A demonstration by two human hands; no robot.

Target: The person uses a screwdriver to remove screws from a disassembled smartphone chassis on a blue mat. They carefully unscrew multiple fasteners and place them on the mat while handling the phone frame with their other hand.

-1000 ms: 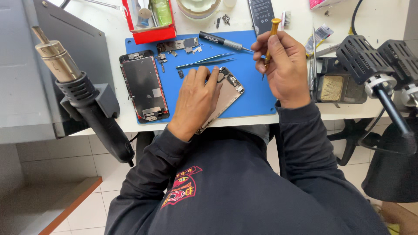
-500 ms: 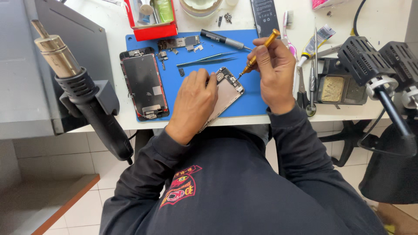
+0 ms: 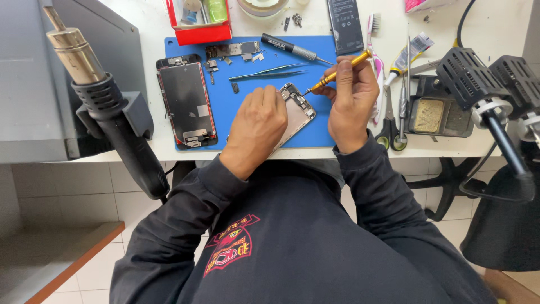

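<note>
Head view. Mat (image 3: 225, 112), blue, lies on the white table (image 3: 349, 147), its near edge close to the table's front edge; bare mat shows between the screen and the left hand.

Phone (image 3: 297, 110), opened, lies on the mat's near right part, tilted, partly hidden under the left hand.
Left hand (image 3: 257, 124) rests palm down on the phone, fingers pressing it flat, closed round nothing.
Right hand (image 3: 351, 98) pinches a yellow screwdriver (image 3: 337, 73); its tip meets the phone's upper edge.

Screen (image 3: 187, 101), detached, lies face down on the mat's left side, well apart from the phone.
Tweezers (image 3: 270, 72) and a grey driver (image 3: 292, 48) lie on the mat beyond the phone; small boards (image 3: 233, 49) sit near the far edge.
Red tray (image 3: 198, 32) at the mat's far edge holds small items, too unclear to name, perhaps bottles.
Black tray (image 3: 439, 115), right of the right hand, holds a tan pad.
Scissors (image 3: 391, 126) and a toothbrush (image 3: 374, 34) crowd the strip between mat and black tray.
Heat gun (image 3: 107, 104) stands at left, nozzle up, over the table edge.
Lamp heads (image 3: 489, 79) overhang the right end.
</note>
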